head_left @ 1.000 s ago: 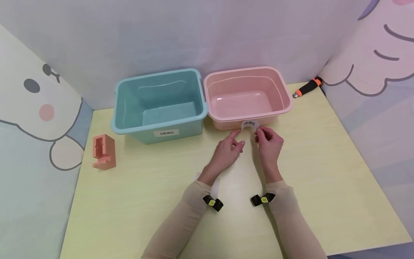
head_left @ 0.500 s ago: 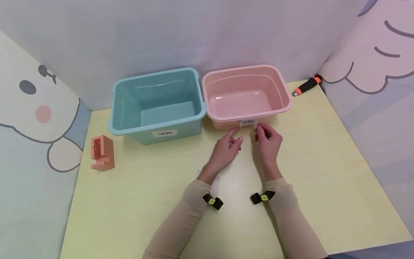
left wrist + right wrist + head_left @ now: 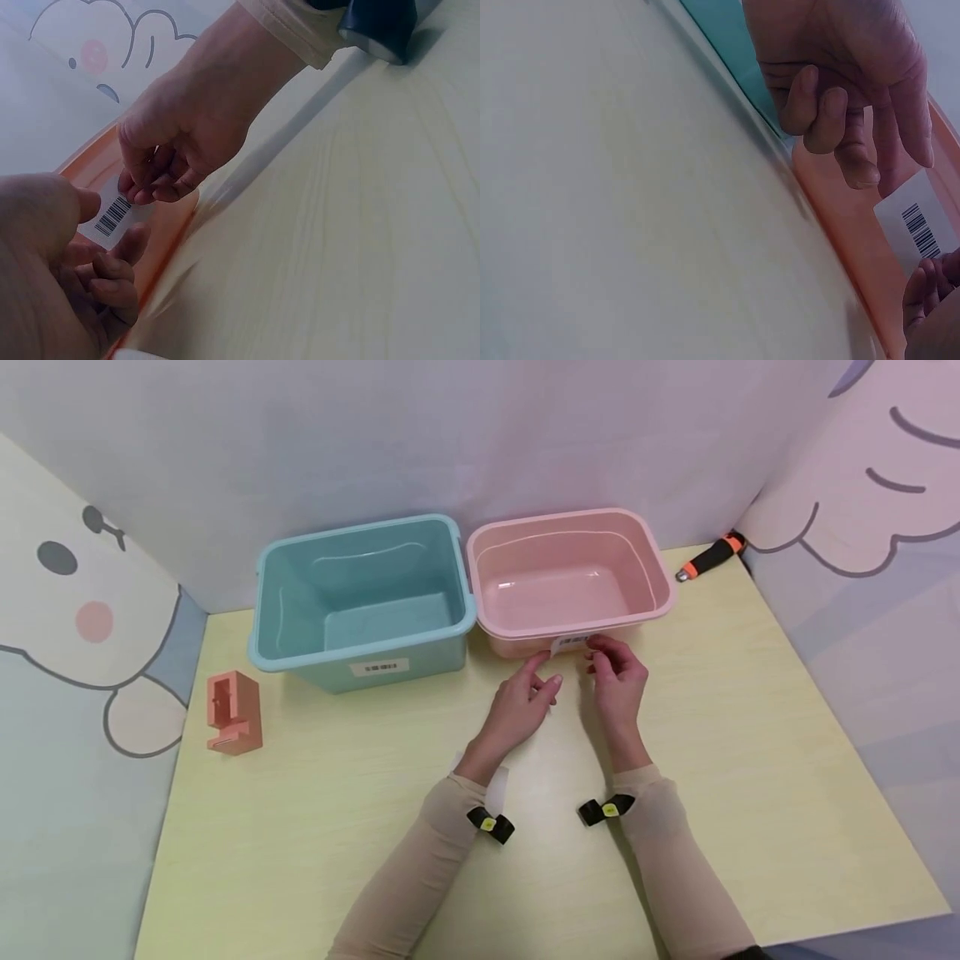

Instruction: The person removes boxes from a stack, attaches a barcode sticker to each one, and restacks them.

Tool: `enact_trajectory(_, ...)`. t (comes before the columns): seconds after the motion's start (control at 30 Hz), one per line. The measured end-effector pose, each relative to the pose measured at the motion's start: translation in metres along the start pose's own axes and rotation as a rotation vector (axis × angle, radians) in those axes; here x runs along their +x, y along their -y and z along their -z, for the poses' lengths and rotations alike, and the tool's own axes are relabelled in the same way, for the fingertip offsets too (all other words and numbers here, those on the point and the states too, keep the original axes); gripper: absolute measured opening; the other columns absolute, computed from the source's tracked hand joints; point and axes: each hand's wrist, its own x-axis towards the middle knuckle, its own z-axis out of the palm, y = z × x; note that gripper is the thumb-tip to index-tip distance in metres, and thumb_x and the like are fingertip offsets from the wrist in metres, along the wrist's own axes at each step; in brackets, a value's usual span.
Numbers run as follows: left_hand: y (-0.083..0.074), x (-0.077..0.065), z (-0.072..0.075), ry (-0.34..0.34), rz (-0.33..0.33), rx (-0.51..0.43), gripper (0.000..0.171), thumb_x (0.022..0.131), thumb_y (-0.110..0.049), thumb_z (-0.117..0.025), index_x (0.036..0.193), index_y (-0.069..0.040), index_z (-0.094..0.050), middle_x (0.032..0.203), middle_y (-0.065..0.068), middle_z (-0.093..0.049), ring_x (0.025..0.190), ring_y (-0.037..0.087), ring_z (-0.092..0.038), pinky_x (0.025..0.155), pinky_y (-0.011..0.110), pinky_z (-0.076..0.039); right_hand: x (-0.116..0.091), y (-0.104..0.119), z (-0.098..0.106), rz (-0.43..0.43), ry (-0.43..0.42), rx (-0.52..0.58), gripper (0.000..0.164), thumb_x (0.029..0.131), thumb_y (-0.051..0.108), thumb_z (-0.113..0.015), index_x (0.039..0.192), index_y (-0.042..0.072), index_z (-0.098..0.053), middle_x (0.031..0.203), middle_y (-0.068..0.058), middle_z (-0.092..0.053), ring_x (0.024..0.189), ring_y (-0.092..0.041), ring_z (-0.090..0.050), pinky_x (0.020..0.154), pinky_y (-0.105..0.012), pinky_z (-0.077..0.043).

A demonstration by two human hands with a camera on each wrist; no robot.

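Note:
A white barcode label [image 3: 567, 644] lies against the front wall of the pink basin [image 3: 633, 633]. My right hand [image 3: 619, 681] pinches its right end between thumb and fingers. My left hand [image 3: 517, 706] has its index finger stretched out to the label's left end, with the thumb apart from it in the head view. In the left wrist view, the label [image 3: 114, 217] spans the space between both hands, barcode facing out. The right wrist view shows the same label [image 3: 915, 217] with left fingertips right at its upper end.
Left of the pink basin stands a teal basin [image 3: 408, 672] bearing a similar barcode label [image 3: 380, 667]. A salmon slotted block [image 3: 243, 714] is on the table's left. A black-and-orange handled tool [image 3: 711, 557] lies at back right. White paper [image 3: 497, 789] lies under the left wrist.
The label was arched between the hands; it has flattened against the pink basin. The right hand has shifted slightly left and up along it, while the left fingertip stays at its left end.

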Motion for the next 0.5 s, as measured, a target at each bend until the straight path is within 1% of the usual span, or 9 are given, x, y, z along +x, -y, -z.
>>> enact_trajectory(0.13, -0.002, -0.001, -0.001, -0.01, 0.014, 0.023, 0.059, 0.107, -0.04, -0.06, 0.158, -0.015, -0.045, 0.085, -0.002, -0.071, 0.075, 0.012, -0.066, 0.082, 0.038, -0.05, 0.003, 0.0, -0.001, -0.013, 0.001, 0.013, 0.026, 0.099, -0.009, -0.054, 0.119, -0.013, -0.072, 0.097, 0.001, -0.073, 0.084, -0.014, -0.067, 0.07, -0.021, -0.055)
enact_trajectory(0.23, -0.003, 0.0, -0.003, -0.036, 0.0, 0.029, 0.05, 0.106, -0.032, -0.061, 0.15, -0.01, -0.053, 0.089, -0.001, -0.073, 0.079, 0.012, -0.069, 0.083, 0.037, -0.052, 0.004, 0.0, -0.002, 0.002, 0.008, 0.026, 0.024, 0.099, -0.01, -0.053, 0.114, -0.016, -0.071, 0.093, 0.002, -0.073, 0.081, -0.013, -0.067, 0.069, -0.02, -0.055)
enact_trajectory(0.3, -0.005, 0.003, -0.004, -0.052, -0.035, 0.009, 0.041, 0.106, -0.023, -0.061, 0.143, -0.005, -0.06, 0.099, 0.002, -0.076, 0.088, 0.014, -0.072, 0.085, 0.034, -0.054, 0.003, 0.004, -0.004, 0.002, 0.035, 0.025, 0.024, 0.098, -0.011, -0.052, 0.112, -0.018, -0.07, 0.091, 0.001, -0.073, 0.081, -0.014, -0.067, 0.068, -0.021, -0.055)
enact_trajectory(0.37, -0.006, 0.007, -0.006, -0.06, -0.075, -0.017, 0.035, 0.105, -0.016, -0.059, 0.138, -0.004, -0.064, 0.112, 0.007, -0.076, 0.099, 0.017, -0.073, 0.089, 0.032, -0.056, 0.003, 0.003, -0.006, -0.001, 0.057, 0.029, 0.024, 0.097, -0.012, -0.052, 0.111, -0.02, -0.069, 0.089, -0.001, -0.073, 0.08, -0.013, -0.066, 0.067, -0.022, -0.055)
enact_trajectory(0.43, -0.006, 0.009, -0.007, -0.073, -0.108, -0.05, 0.035, 0.105, -0.012, -0.058, 0.138, -0.004, -0.064, 0.123, 0.011, -0.074, 0.107, 0.02, -0.072, 0.093, 0.032, -0.056, 0.003, 0.002, -0.007, -0.014, 0.066, 0.026, 0.024, 0.098, -0.012, -0.051, 0.113, -0.02, -0.069, 0.088, -0.002, -0.072, 0.081, -0.014, -0.066, 0.067, -0.023, -0.055)
enact_trajectory(0.5, -0.007, 0.011, -0.007, -0.09, -0.123, -0.083, 0.037, 0.105, -0.011, -0.057, 0.142, -0.005, -0.062, 0.131, 0.014, -0.071, 0.113, 0.022, -0.071, 0.095, 0.033, -0.056, 0.003, 0.001, -0.007, -0.028, 0.045, 0.032, 0.025, 0.099, -0.012, -0.051, 0.114, -0.019, -0.069, 0.09, -0.003, -0.073, 0.081, -0.015, -0.067, 0.067, -0.024, -0.056)
